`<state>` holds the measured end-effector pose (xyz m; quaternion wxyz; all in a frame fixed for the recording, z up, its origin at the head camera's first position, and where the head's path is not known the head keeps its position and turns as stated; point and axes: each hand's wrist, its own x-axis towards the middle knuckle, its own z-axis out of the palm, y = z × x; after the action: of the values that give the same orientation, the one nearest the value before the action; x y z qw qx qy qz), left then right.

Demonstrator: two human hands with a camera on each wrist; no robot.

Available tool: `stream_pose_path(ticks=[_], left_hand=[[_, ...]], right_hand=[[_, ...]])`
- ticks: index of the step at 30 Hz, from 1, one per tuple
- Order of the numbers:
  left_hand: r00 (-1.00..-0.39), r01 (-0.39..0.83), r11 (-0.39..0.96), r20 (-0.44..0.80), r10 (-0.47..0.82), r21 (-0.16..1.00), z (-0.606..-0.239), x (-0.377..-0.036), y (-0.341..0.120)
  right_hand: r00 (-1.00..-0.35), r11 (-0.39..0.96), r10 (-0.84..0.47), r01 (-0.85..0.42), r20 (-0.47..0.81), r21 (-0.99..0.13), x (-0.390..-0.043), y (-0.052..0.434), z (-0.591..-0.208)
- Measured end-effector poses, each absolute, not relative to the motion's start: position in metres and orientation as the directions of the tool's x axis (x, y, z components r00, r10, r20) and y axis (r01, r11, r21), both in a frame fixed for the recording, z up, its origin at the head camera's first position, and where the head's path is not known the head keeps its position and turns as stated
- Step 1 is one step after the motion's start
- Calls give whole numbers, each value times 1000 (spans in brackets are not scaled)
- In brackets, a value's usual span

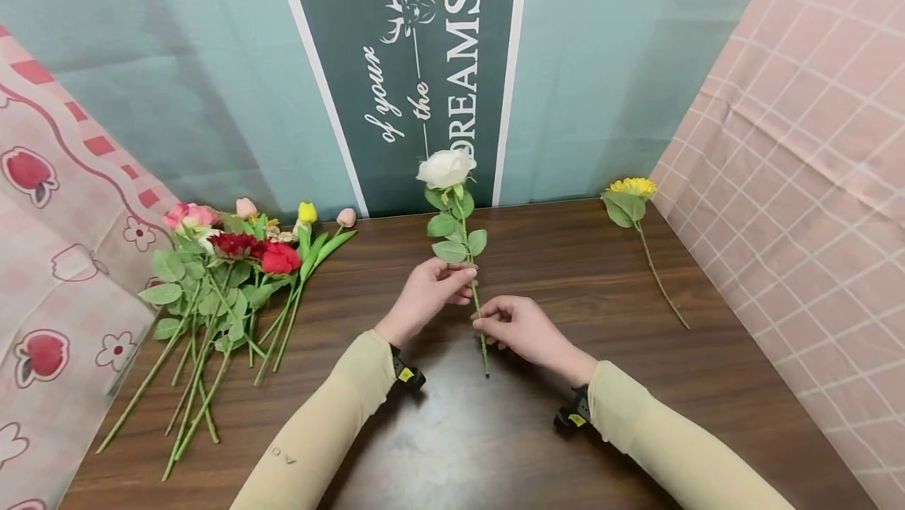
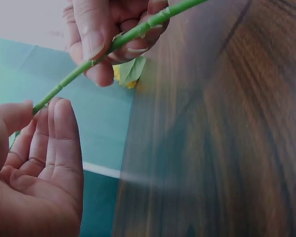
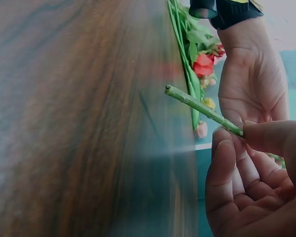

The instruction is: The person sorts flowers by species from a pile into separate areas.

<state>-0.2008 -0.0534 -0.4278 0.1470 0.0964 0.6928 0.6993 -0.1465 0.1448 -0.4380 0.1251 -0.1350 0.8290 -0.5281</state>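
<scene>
A white rose with green leaves stands nearly upright above the middle of the table, held in both hands. My left hand pinches its green stem just under the lowest leaves. Lower down, my right hand grips the same stem between thumb and fingers. The stem's cut end sticks out below the right hand. In the left wrist view the stem runs slantwise through both hands. The right wrist view shows the stem's bare tip beyond the right thumb; the bloom is out of that view.
A heap of artificial flowers, with a red rose and a yellow tulip, lies at the left of the wooden table. One sunflower lies at the right, by the pink checked cloth. A green curtain hangs behind.
</scene>
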Motion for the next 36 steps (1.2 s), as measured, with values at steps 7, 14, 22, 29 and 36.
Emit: stream_pose_path(ticks=[7,14,22,29,36], left_hand=[[-934,-67,-2,-62,353,998,-431,-199,-41],[-922,-18,6,-19,387,1000,-429,-198,-31],[-890,82,161,0,456,984,-430,-193,-22],[-817,508,586,139,560,631,-437,-183,-22],[-670,736,620,164,724,272,-443,-172,-20]], right_hand=[[-950,392,-305,-65,-63,-917,-145,152,-439],[-970,375,-239,-54,-40,-925,-147,161,-437],[-981,442,-185,-32,-56,-896,-151,181,-437],[-985,492,-165,-43,-44,-869,-159,207,-443],[-989,577,-124,-6,-80,-817,-166,233,-445]])
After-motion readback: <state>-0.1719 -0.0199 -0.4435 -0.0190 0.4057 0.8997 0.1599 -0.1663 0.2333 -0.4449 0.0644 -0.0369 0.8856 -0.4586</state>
